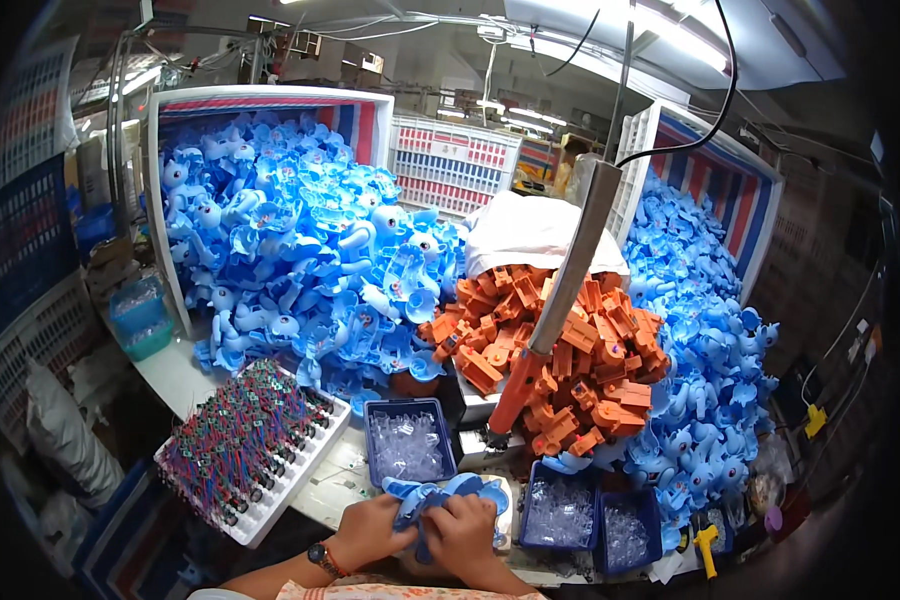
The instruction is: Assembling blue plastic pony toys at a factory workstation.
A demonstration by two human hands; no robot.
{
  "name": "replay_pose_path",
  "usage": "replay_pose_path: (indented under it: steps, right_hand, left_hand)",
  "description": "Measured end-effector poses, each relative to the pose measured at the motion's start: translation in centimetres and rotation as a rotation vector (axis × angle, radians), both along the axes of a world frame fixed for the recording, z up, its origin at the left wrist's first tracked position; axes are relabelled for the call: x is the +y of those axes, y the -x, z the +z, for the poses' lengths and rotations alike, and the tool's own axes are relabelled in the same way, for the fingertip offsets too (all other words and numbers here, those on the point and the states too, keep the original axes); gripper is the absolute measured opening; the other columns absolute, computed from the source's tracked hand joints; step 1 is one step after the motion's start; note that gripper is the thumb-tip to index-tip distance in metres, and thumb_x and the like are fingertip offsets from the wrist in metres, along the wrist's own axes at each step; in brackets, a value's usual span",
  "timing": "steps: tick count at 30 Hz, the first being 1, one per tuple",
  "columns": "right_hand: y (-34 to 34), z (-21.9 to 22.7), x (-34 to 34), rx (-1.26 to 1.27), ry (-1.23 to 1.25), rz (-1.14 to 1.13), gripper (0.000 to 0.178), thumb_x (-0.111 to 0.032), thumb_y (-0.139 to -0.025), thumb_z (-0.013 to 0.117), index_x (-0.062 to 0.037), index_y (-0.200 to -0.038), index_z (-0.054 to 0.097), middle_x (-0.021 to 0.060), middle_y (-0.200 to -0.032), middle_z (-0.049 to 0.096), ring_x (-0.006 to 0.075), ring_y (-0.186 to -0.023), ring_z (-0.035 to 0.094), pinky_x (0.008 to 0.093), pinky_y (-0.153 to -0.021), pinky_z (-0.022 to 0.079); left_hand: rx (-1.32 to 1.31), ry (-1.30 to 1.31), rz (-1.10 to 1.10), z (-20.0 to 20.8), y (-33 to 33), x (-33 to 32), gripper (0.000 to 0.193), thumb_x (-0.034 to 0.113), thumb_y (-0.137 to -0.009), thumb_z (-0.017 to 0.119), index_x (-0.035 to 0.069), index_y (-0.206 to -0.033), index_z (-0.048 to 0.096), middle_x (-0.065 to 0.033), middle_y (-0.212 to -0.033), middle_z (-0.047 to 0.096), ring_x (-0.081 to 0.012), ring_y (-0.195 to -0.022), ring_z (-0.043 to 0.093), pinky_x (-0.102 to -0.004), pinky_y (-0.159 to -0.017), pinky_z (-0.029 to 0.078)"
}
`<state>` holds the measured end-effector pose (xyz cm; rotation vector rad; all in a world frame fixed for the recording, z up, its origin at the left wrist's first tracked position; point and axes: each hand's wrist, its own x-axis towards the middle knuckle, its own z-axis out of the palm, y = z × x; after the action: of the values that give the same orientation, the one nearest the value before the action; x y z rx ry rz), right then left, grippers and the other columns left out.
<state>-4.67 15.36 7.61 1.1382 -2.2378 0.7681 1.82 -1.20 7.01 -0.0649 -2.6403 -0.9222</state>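
Close in front of me, at the table's near edge, both hands are closed on a light blue plastic toy shell (410, 500). My left hand (368, 530), with a watch on its wrist, grips the shell's left side. The fingers of my right hand (462, 530) press on it from the right. More rounded blue plastic (492, 490) shows just beyond the right fingers; I cannot tell whether it belongs to the same piece. My fingertips and the shell's underside are partly hidden.
Blue toy shells (300, 240) spill from a crate at the left, and more (690, 400) at the right. Orange plastic housings (570, 360) lie between, behind a slanted metal post (575, 260). A white foam tray (310, 465) carries wired circuit boards. Blue bins (560, 510) hold clear parts.
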Motion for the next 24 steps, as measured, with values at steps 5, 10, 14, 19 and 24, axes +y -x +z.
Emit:
replay_pose_path:
  steps: [5, 10, 14, 19, 24]
  right_hand:
    - [-0.2, -0.3, -0.1, -0.013, 0.010, -0.010, 0.013, -0.016, -0.071, 0.070, -0.0143, -0.084, 0.066, 0.0018, -0.078, 0.052, 0.0223, -0.079, 0.053, 0.0415, -0.077, 0.032]
    - [-0.3, -0.4, -0.3, -0.036, 0.048, -0.017, 0.013, -0.016, -0.071, 0.070, -0.0148, -0.084, 0.066, 0.0018, -0.078, 0.052, 0.0227, -0.079, 0.053, 0.0415, -0.079, 0.031]
    - [-0.6, -0.6, -0.2, -0.058, 0.093, -0.049, 0.013, -0.015, -0.070, 0.071, -0.0147, -0.082, 0.067, 0.0023, -0.078, 0.051, 0.0229, -0.080, 0.052, 0.0415, -0.079, 0.031]
    - [-0.1, -0.5, -0.5, -0.063, 0.107, -0.049, 0.014, -0.015, -0.068, 0.071, -0.0143, -0.081, 0.068, 0.0027, -0.078, 0.051, 0.0231, -0.081, 0.051, 0.0415, -0.078, 0.031]
    - [-0.2, -0.5, -0.6, -0.080, 0.086, -0.081, 0.015, -0.016, -0.065, 0.072, -0.0137, -0.079, 0.068, 0.0032, -0.078, 0.051, 0.0233, -0.081, 0.051, 0.0415, -0.078, 0.031]
  left_hand:
    - [0.030, 0.012, 0.049, 0.4, 0.1, -0.1, 0.035, 0.042, -0.074, 0.068, 0.007, -0.082, 0.068, -0.0119, -0.081, 0.065, -0.0336, -0.073, 0.065, -0.0415, -0.064, 0.054]
    - [0.030, 0.030, 0.053, -0.8, 0.4, -0.5, 0.036, 0.042, -0.074, 0.068, 0.007, -0.082, 0.069, -0.0117, -0.082, 0.066, -0.0329, -0.073, 0.065, -0.0412, -0.065, 0.054]
    - [0.069, -0.009, 0.033, -0.3, 0.2, -0.2, 0.035, 0.039, -0.071, 0.071, 0.009, -0.088, 0.071, -0.0125, -0.082, 0.066, -0.0326, -0.073, 0.066, -0.0402, -0.065, 0.054]
    - [0.053, -0.017, 0.043, -0.7, 0.4, -0.1, 0.034, 0.037, -0.071, 0.071, 0.008, -0.087, 0.071, -0.0128, -0.083, 0.066, -0.0326, -0.074, 0.066, -0.0400, -0.066, 0.054]
    - [0.048, -0.019, 0.045, -0.8, 0.3, 0.1, 0.033, 0.036, -0.070, 0.072, 0.008, -0.088, 0.071, -0.0126, -0.082, 0.066, -0.0325, -0.074, 0.066, -0.0398, -0.067, 0.054]
